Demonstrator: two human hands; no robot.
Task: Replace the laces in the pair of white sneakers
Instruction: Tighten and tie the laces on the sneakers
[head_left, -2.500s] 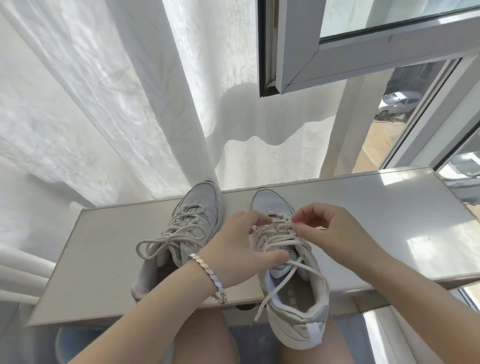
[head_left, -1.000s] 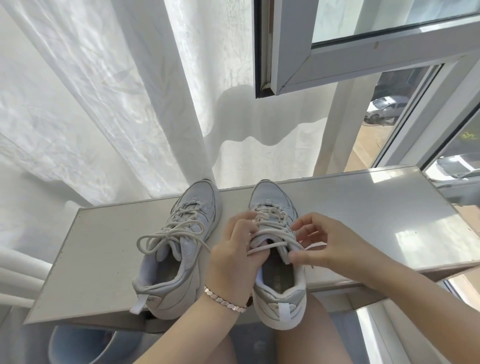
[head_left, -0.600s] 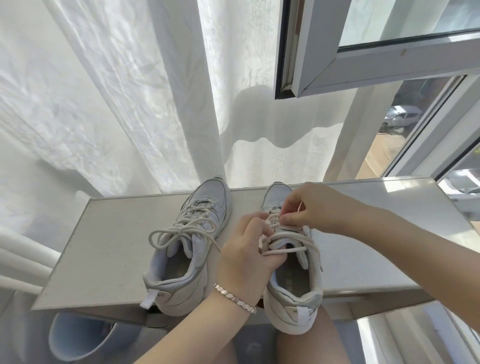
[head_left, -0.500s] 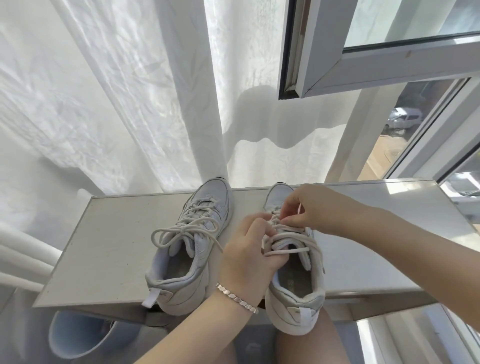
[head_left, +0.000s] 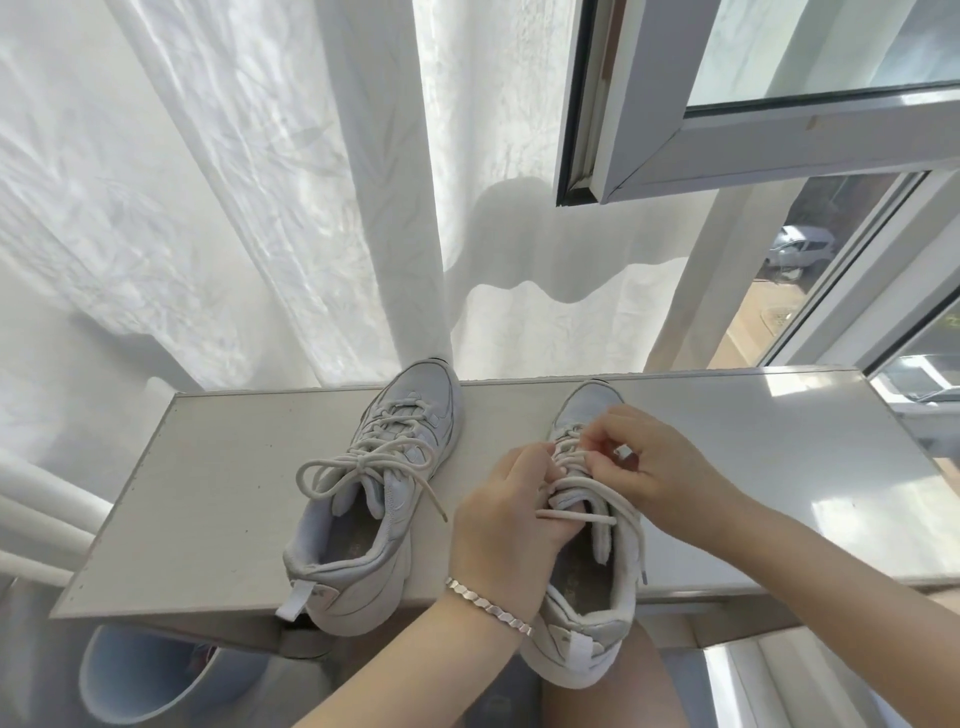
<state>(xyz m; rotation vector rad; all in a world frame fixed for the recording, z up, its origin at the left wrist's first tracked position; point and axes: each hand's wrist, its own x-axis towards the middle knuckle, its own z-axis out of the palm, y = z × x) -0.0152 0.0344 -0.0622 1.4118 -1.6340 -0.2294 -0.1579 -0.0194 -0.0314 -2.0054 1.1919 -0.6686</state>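
While your left hand (head_left: 506, 514) grips the sneaker (head_left: 584, 652), right hand (head_left: 654, 462) pinches lace (head_left: 576, 515): likely limp; take it near the sneaker.

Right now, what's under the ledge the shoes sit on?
A pale blue tub pokes out at the left, and a bare leg shows near the middle. The ledge covers the rest of both.

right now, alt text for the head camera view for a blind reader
Two hands work the loosened lace of a white sneaker on a windowsill: the left hand grips it mid-shoe, the right hand pinches it nearer the toe. Beside it sits a second white sneaker with a tied bow, before a white curtain and an open window.
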